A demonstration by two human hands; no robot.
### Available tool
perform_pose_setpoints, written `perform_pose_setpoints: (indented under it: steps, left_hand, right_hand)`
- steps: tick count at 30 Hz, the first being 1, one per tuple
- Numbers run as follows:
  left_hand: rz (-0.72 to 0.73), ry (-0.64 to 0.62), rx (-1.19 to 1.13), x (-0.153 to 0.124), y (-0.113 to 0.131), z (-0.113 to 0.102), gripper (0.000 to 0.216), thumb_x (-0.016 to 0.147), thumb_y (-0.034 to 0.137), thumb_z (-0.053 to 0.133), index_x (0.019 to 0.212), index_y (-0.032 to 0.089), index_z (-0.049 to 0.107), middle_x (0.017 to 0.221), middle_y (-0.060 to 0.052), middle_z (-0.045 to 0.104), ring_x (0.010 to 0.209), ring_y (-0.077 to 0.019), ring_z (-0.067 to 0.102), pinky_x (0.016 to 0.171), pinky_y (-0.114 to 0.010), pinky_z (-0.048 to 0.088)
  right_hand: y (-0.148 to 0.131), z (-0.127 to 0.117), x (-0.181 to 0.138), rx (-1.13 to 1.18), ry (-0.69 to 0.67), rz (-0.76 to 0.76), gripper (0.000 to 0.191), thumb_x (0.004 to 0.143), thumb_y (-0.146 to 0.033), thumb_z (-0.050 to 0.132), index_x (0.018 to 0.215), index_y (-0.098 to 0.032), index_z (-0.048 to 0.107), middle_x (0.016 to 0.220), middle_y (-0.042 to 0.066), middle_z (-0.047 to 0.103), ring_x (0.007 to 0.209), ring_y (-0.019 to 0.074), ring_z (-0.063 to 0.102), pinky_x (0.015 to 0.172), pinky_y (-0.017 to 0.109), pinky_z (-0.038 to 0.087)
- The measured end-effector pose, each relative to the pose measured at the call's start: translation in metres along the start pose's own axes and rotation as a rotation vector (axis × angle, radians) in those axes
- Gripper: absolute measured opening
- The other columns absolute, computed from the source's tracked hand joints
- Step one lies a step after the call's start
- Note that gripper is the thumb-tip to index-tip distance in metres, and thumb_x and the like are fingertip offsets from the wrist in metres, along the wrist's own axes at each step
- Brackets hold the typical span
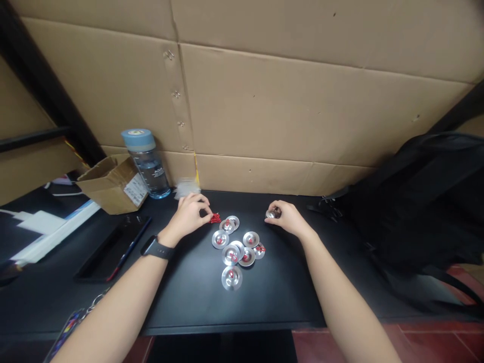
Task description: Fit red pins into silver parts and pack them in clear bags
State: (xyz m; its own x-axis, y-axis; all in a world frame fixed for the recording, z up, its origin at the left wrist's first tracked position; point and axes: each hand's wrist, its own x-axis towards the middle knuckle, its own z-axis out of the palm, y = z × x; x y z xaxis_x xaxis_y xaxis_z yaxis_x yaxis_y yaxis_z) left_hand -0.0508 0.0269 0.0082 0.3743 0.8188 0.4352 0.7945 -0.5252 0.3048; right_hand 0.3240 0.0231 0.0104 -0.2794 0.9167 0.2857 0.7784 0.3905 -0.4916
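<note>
My left hand (pixel 191 214), with a dark watch (pixel 158 248) on its wrist, is closed in a pinch at the edge of a small bundle of red cord (pixel 215 218) on the black table. Farther right, my right hand (pixel 285 217) has its fingers curled round a small shiny metal finger cymbal (pixel 270 214); part of it is hidden by the fingers. Between the hands lie several finger cymbals (pixel 230 254) with red cord at their centres, some overlapping. One cymbal (pixel 232 278) sits apart, nearest the front edge.
A water bottle (pixel 149 166) and an open cardboard box (pixel 113 186) stand back left, beside a clear plastic bag (pixel 187 187). A phone (pixel 113 247) and a power strip (pixel 56 234) lie left. A black backpack (pixel 408 217) fills the right. Cardboard (pixel 280 111) walls the back.
</note>
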Motion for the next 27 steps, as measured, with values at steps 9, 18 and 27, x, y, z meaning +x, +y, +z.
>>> perform_pose_setpoints:
  steps: [9,18,27]
  left_hand:
    - [-0.006,-0.039,-0.031,-0.003,-0.004,-0.003,0.020,0.081,0.038,0.072,0.069,0.023,0.073,0.109,-0.006,0.070,0.112,-0.0302,0.054,0.096,-0.047,0.034]
    - [-0.026,-0.010,-0.053,0.000,-0.001,-0.004,0.025,0.089,0.041,0.065,0.074,0.022,0.072,0.105,-0.005,0.071,0.108,-0.0276,0.056,0.094,-0.043,0.036]
    - [0.073,-0.006,-0.111,-0.002,0.026,-0.006,0.024,0.092,0.038,0.063,0.076,0.022,0.071,0.104,-0.004,0.070,0.107,-0.0250,0.056,0.096,-0.043,0.036]
  right_hand:
    - [0.013,0.001,-0.001,0.031,-0.053,0.030,0.030,0.065,-0.032,0.087,0.089,-0.021,0.072,0.087,0.001,0.069,0.076,0.0174,0.062,0.072,0.029,0.046]
    - [-0.002,-0.004,-0.004,-0.054,-0.050,-0.053,0.026,0.075,-0.032,0.084,0.098,-0.024,0.077,0.114,0.009,0.065,0.105,0.0260,0.059,0.099,0.044,0.045]
    - [-0.057,0.009,-0.013,0.101,-0.346,-0.328,0.019,0.077,-0.022,0.085,0.089,-0.037,0.082,0.123,0.003,0.066,0.113,0.0280,0.058,0.105,0.050,0.040]
